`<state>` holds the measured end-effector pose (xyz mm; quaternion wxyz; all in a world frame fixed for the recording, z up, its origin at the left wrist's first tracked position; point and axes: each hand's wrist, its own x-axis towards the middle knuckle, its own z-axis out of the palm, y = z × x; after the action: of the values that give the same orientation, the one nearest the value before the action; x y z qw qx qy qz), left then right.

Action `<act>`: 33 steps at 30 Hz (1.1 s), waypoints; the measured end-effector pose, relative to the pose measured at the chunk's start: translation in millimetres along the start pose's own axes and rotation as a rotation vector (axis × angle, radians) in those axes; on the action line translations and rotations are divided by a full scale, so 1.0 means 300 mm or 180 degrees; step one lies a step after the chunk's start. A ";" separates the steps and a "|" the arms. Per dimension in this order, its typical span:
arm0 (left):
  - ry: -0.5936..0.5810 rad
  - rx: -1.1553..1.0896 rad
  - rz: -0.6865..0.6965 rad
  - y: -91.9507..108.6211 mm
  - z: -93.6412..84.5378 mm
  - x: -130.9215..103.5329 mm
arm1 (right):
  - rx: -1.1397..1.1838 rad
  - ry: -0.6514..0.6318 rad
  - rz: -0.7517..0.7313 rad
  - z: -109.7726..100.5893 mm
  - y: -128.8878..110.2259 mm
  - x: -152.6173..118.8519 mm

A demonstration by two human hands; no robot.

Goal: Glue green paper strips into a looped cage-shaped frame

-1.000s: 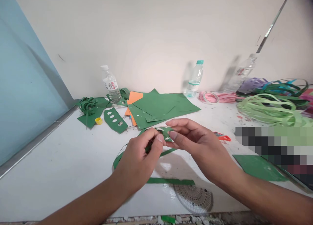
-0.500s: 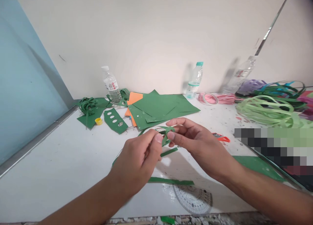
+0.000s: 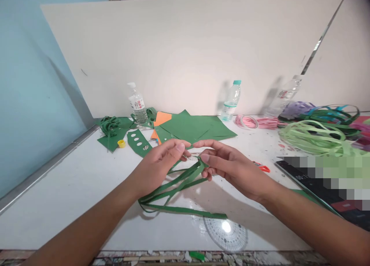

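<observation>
My right hand (image 3: 229,168) pinches gathered green paper strips (image 3: 185,177) at one end between thumb and fingers. From there the strips trail down and left, looping back near the table. One long strip end lies close to a round transparent protractor (image 3: 227,235). My left hand (image 3: 163,158) is just left of the pinched end, fingers loosely curved and partly apart. Nothing shows in it, and its index fingertip almost meets the right one. Some strips pass behind the left hand, where they are hidden.
Green paper sheets (image 3: 199,125) and a punched green piece (image 3: 138,143) lie behind my hands, near a yellow cap (image 3: 121,143). Bottles (image 3: 231,100) stand by the wall. Light green strips (image 3: 312,135) and a phone (image 3: 300,177) are at the right.
My left hand has let go of the strips and moved slightly left. The right hand still pinches them, and more of their trailing lengths shows. The camera view has tilted up a little.
</observation>
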<state>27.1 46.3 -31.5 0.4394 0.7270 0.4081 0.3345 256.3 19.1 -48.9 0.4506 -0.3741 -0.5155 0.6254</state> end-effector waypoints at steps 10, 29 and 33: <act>-0.0995 -0.0566 -0.0528 0.024 -0.007 0.009 | -0.0413 -0.0071 -0.0081 -0.013 -0.001 0.010; -0.0955 -0.0779 -0.0591 0.024 -0.014 0.006 | -0.0355 -0.0437 0.0451 -0.009 -0.021 0.009; -0.0912 -0.0435 -0.0466 0.017 -0.001 -0.001 | -0.0633 -0.0482 0.0387 -0.006 -0.012 0.008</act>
<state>28.2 44.5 -26.9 0.5646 0.7040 0.3695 0.2215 257.7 22.1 -45.9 0.3325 -0.3992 -0.5838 0.6238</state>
